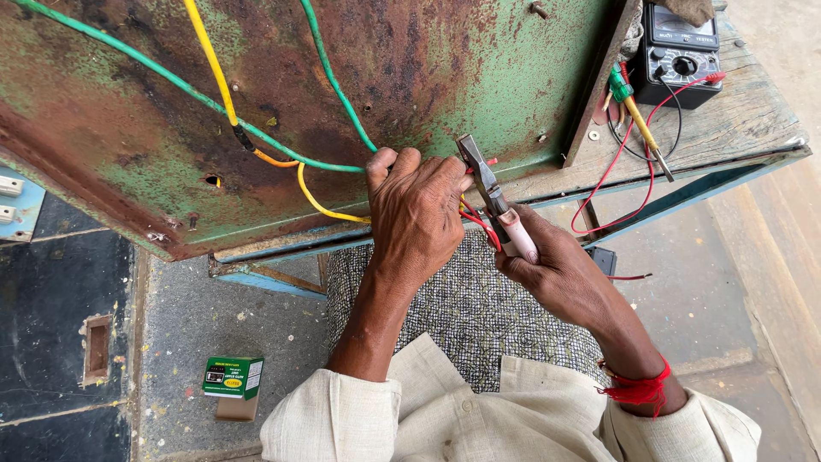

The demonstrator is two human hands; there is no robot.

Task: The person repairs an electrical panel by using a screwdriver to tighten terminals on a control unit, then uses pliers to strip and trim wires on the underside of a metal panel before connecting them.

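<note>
View from above of a person's two hands working at the edge of a rusty green metal panel (256, 128) lying on a wooden worktop (744, 120). Left hand (416, 214) is clenched round a bunch of wires at the panel's near edge; a yellow wire (316, 201) & a green wire (342, 98) run across the panel into that fist. Right hand (556, 269) grips pliers (487, 188) by their pale handles, nose pointing up & away, just beside the left knuckles; red wires (479, 224) show betw. the two hands, touching the pliers. Can't tell whether the pliers' tips bite a wire; the left hand hides that spot. Red thread is tied at the right wrist, cream sleeves on both arms. At far right on the worktop sits a black multimeter (680, 51) w/ a thin red lead (616, 171) looping down over the edge, plus a yellow-handled probe (643, 128) near it. Under the hands, a checked grey cushion (466, 312). On the floor at left, well apart, a small green box (233, 377).
</note>
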